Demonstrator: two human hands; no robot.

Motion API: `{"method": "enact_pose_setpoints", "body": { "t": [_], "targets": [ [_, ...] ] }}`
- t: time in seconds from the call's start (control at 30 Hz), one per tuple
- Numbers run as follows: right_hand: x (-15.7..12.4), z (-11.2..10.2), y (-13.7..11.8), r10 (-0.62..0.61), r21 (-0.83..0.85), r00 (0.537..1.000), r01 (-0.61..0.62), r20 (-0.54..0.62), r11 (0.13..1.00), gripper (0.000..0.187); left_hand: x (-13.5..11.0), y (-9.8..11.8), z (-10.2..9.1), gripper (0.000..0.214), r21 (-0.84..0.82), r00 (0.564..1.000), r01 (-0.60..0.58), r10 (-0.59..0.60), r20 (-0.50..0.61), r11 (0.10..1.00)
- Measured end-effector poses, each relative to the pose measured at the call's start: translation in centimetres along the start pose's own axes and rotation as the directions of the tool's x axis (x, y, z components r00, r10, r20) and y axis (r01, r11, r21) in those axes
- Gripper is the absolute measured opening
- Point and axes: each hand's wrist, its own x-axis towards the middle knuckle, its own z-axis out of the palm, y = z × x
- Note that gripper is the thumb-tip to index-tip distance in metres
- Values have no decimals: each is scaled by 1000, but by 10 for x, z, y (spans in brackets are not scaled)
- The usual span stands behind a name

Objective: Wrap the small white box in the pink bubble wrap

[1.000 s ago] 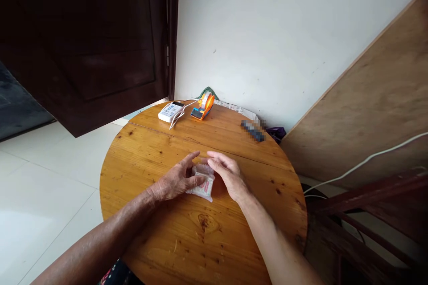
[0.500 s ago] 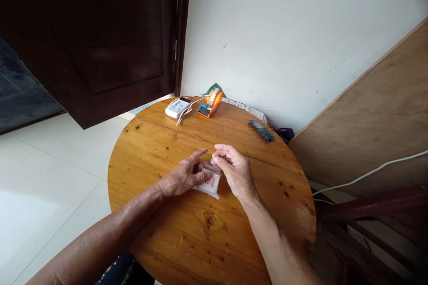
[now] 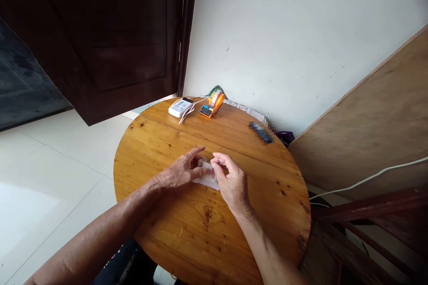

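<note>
A small flat packet in clear bubble-type plastic wrap (image 3: 207,181) lies on the wooden table, with reddish print showing through. My left hand (image 3: 182,170) holds it from the left, thumb across its top and index finger stretched out past the far edge. On the right side, my right hand (image 3: 234,182) has its thumb and index finger pinched together over the packet's upper right part. What sits between those fingertips is too small to make out. Both hands partly hide the packet.
Toward the back of the round table (image 3: 150,142) are a white box-shaped device (image 3: 179,107) with a white cable and an orange tape dispenser (image 3: 213,103). A dark, blurred-out object (image 3: 261,132) lies at the right. Behind stand a white wall and a dark door (image 3: 127,31).
My right hand has come down and left, its pinched fingertips now over the packet. The left hand stays on the packet. The view has shifted slightly.
</note>
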Motion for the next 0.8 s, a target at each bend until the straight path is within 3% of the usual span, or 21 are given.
{"method": "enact_pose_setpoints", "body": {
  "t": [0.17, 0.43, 0.8],
  "targets": [
    [1, -4, 0, -58, -22, 997, 59, 42, 998, 19, -1, 0, 0, 80, -21, 999, 8, -9, -31, 1000],
    [3, -6, -3, -227, -172, 974, 222, -10, 960, 17, 6, 5, 0, 80, -50, 1000, 3, -2, 4, 999],
    [-2, -21, -14, -374, -323, 902, 427, 214, 845, 27, 6, -3, -1, 74, -94, 1000, 0, -1, -6, 996]
  ]
}}
